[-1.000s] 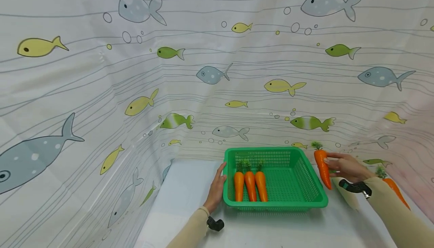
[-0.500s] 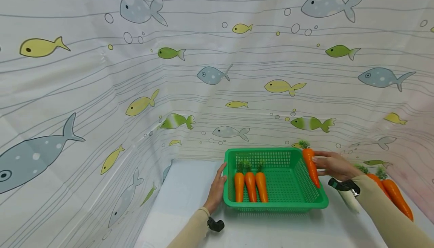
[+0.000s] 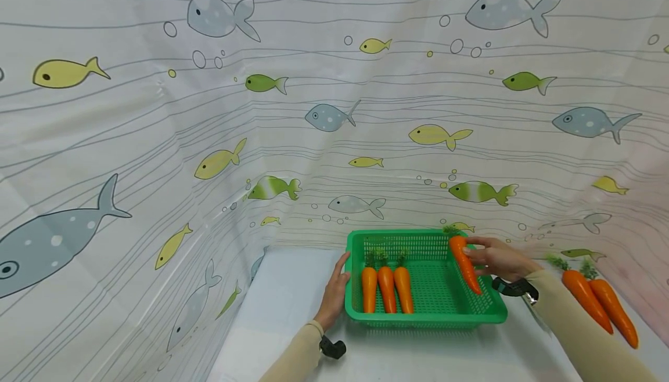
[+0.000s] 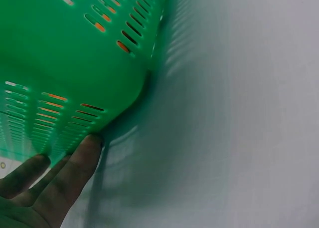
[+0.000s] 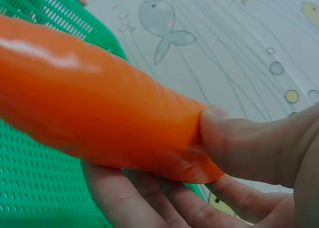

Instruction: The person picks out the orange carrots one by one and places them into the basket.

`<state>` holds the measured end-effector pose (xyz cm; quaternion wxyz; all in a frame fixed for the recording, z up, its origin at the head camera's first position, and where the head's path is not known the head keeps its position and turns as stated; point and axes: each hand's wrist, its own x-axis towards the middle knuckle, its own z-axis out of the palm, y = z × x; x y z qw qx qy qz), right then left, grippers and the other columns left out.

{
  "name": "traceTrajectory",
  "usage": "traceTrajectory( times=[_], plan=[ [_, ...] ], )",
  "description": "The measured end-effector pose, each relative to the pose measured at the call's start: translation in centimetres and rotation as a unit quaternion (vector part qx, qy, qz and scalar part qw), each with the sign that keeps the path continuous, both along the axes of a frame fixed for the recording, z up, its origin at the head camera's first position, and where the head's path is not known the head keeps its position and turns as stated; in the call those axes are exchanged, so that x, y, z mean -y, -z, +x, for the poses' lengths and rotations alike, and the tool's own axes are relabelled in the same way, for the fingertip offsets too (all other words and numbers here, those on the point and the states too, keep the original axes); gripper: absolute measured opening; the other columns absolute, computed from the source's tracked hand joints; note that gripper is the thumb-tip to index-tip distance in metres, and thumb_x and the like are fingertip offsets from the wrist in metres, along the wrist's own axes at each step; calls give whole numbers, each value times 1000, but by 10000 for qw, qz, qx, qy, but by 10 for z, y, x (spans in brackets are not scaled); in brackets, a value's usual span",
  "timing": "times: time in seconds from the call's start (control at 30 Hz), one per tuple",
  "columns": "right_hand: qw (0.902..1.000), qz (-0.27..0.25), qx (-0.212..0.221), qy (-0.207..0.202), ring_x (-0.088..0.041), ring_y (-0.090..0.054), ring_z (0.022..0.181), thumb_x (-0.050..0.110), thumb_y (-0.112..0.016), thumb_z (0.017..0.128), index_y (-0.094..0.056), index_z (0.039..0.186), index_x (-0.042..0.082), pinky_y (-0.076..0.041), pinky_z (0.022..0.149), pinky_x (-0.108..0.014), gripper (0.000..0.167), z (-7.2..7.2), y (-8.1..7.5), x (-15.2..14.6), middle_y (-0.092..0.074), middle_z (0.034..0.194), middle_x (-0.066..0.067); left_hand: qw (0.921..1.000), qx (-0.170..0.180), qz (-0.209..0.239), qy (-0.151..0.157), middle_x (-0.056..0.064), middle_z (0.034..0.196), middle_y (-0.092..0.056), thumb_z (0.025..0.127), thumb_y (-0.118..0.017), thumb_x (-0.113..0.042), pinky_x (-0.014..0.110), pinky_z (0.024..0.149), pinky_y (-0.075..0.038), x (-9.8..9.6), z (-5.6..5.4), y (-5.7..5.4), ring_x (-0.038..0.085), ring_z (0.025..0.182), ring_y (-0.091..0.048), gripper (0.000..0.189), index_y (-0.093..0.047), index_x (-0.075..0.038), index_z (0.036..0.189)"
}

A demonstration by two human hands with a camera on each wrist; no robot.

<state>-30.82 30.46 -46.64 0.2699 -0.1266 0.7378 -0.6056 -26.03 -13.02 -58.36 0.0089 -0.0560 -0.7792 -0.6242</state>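
Observation:
My right hand (image 3: 502,259) holds a carrot (image 3: 464,263) with a green leafy top over the right side of a green plastic basket (image 3: 425,316). In the right wrist view the thumb presses one side of the carrot (image 5: 114,108) and the fingers lie under it. Three carrots (image 3: 385,290) lie side by side along the basket's left side, tops pointing away. My left hand (image 3: 332,298) rests against the basket's left outer wall. The left wrist view has its fairly straight fingertips (image 4: 89,145) touching the slotted wall (image 4: 60,111) from outside.
Two more carrots (image 3: 587,299) lie on the white table (image 3: 397,356) to the right, beyond the right forearm. A pale long object, mostly hidden by the right sleeve (image 3: 580,324), lies near the basket's right end. A fish-print sheet (image 3: 292,138) hangs behind and to the left.
My right hand has carried its carrot leftward from outside the basket to over its right side. The carrots on the right have come out from behind the sleeve. My left hand has stayed put.

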Motion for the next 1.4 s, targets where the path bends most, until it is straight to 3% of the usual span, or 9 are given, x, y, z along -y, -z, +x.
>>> traceTrajectory(
  times=[0.4, 1.03, 1.4],
  plan=[
    [9999, 155, -22, -1, -25, -70, 114, 23, -56, 111, -8, 161, -18, -62, 94, -48, 80, -3, 14, 20, -63, 136, -21, 10000, 1, -57, 15, 3, 177, -25, 115, -35, -36, 74, 124, -20, 1, 1, -1, 39, 163, -23, 52, -30, -43, 166],
    [9997, 70, 182, -165, -25, -72, 112, 17, -56, 110, -9, 158, -19, -63, 91, -49, 77, -7, 32, 43, -65, 131, -24, 10000, 7, -84, 37, 5, 177, -25, 114, -35, -35, 74, 125, -19, 2, -1, 1, 41, 163, -23, 53, -30, -42, 167],
    [9981, 520, 329, 92, -31, -71, 115, 15, -59, 108, -12, 158, -19, -63, 90, -53, 78, -9, 49, 52, -59, 137, -35, 9999, 0, -128, 36, 6, 177, -24, 115, -31, -36, 74, 125, -20, 1, 1, 0, 40, 162, -23, 53, -27, -43, 167]
  ],
)
